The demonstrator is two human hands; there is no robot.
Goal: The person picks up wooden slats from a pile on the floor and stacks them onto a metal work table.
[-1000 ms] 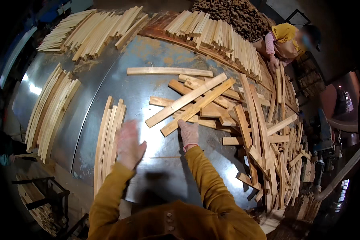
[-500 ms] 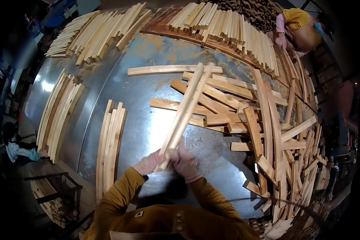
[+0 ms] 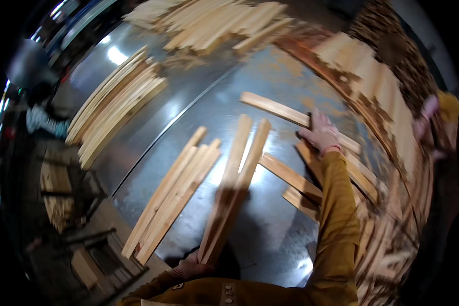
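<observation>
1. Mustard-yellow sleeves come up from the bottom edge; these are the person's own arms.
2. The left hand (image 3: 188, 266) is low down, closed around the near end of two long wooden strips (image 3: 237, 178). The strips are blurry. They point away from the person, over the shiny metal table (image 3: 153, 127).
3. Just left of those strips, a small bundle of strips (image 3: 176, 191) lies flat on the table, slanted the same way.
4. The right hand (image 3: 320, 133) is stretched far out. Its fingers are spread and press flat on one wooden slat (image 3: 275, 108) that lies alone, slanting across the table.
5. Below and right of that hand, more short slats (image 3: 296, 181) lie loose, some crossing each other. The right sleeve hides part of them.
6. Farther left, a neat row of long strips (image 3: 112, 115) lies near the table's edge.
7. At the far side, a big heap of pale strips (image 3: 209, 20) sits at the top. Another stack of slats (image 3: 377, 86) runs along the right rim.
8. Far right, another person in yellow (image 3: 443, 109) is by that stack, too blurry to see well.
</observation>
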